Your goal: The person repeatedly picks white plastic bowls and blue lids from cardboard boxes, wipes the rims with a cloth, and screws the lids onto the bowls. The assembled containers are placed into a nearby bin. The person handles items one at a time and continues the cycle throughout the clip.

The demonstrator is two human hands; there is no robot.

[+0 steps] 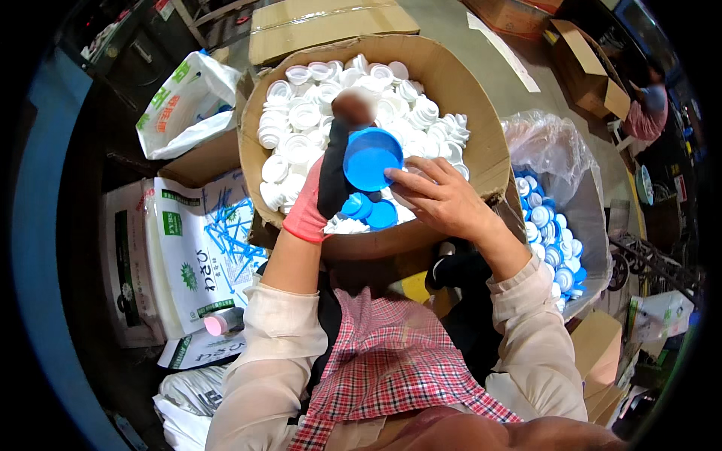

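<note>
My right hand [444, 197] is bare, its fingertips gripping the edge of a round blue plastic lid [374, 159]. A pink glove with a black part covers my left hand [327, 184], which reaches along the lid's left side. At its far end a brown, smeared shape and a pale blur hide what the fingers hold. Beneath both hands, many white plastic caps [304, 115] fill a large cardboard box [459, 83]. Smaller blue caps [382, 216] lie near the box's front edge, between my wrists.
Right of the box, a plastic-lined container [590, 248] holds blue and white caps [556, 240]. Thin blue sticks [229, 225] lie on printed sheeting at left, below a white bag [188, 105]. A flat carton [331, 26] lies beyond; another person [648, 113] sits far right.
</note>
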